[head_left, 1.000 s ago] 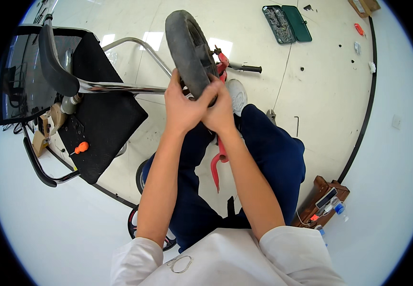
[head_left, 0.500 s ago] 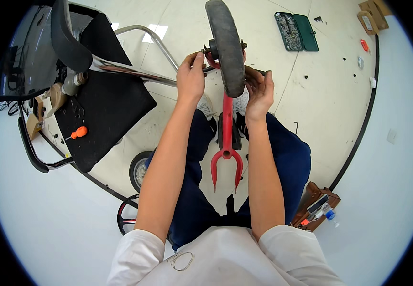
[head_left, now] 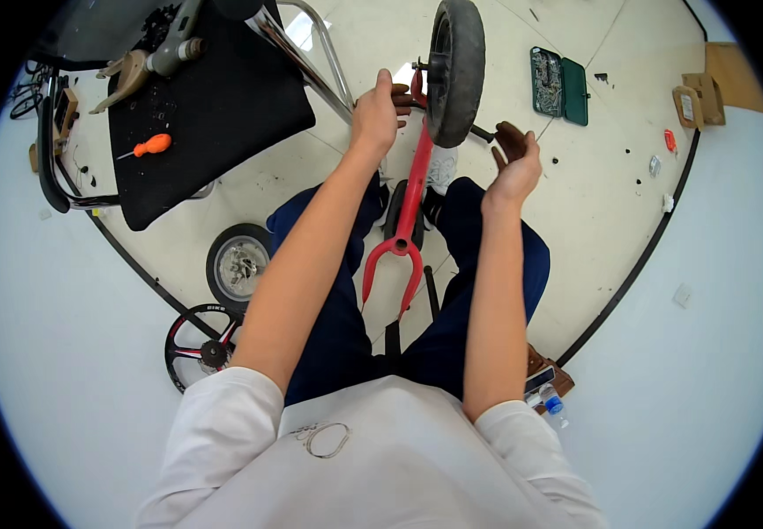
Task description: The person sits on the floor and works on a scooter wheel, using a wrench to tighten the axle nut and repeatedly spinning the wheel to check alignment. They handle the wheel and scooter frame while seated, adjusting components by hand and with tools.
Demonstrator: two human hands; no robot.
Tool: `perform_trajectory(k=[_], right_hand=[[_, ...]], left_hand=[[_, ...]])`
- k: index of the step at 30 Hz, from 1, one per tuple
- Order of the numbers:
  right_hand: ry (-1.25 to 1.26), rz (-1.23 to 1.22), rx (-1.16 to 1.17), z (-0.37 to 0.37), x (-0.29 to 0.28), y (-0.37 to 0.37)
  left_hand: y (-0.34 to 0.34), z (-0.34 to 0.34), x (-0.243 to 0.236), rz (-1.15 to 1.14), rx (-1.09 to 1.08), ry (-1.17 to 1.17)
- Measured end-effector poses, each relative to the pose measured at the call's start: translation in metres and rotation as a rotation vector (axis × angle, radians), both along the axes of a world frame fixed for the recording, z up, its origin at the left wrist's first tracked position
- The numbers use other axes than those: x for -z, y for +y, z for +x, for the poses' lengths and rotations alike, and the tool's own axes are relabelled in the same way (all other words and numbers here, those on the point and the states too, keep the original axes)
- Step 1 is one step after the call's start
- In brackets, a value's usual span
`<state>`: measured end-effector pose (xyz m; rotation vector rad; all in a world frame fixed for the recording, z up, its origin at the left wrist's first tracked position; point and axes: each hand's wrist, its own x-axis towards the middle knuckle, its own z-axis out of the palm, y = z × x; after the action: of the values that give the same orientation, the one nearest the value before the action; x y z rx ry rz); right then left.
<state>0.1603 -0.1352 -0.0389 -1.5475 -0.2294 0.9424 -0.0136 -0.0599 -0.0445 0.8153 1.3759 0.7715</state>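
A red bicycle frame with a two-pronged fork end stands between my legs. At its far end is a small wheel with a worn black tyre. Left of the wheel is my left hand, thumb raised apart from the fingers, whose darkened tips are beside the frame just below the axle nut. My right hand is raised to the right of the tyre, fingers spread and blackened, holding nothing. A black bar sticks out between the tyre and that hand.
A black-seated chair at left carries an orange-handled screwdriver and a grey-beige power tool. Beside my left leg lie a loose wheel and a spoked rim. An open green hardware case lies far right.
My right hand has moved away from the wheel to the right and opened out. The wheel and frame have shifted in view, and my left hand has left the axle end.
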Motion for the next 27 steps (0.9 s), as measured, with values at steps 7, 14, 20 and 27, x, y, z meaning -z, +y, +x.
perform_trajectory(k=[7, 14, 20, 27], right_hand=[[-0.206, -0.111, -0.483, 0.044, -0.024, 0.002], [-0.426, -0.29, -0.666, 0.087, 0.055, 0.032], [-0.253, -0.029, -0.68, 0.071, 0.073, 0.096], [-0.052, 0.14, -0.858, 0.058, 0.109, 0.125]], left_hand=[[-0.013, 0.003, -0.006, -0.006, -0.005, -0.027], [-0.009, 0.02, 0.006, 0.16, -0.026, 0.076], [0.035, 0.007, 0.06, 0.137, -0.21, 0.057], [0.08, 0.05, 0.169, 0.163, -0.173, -0.376]])
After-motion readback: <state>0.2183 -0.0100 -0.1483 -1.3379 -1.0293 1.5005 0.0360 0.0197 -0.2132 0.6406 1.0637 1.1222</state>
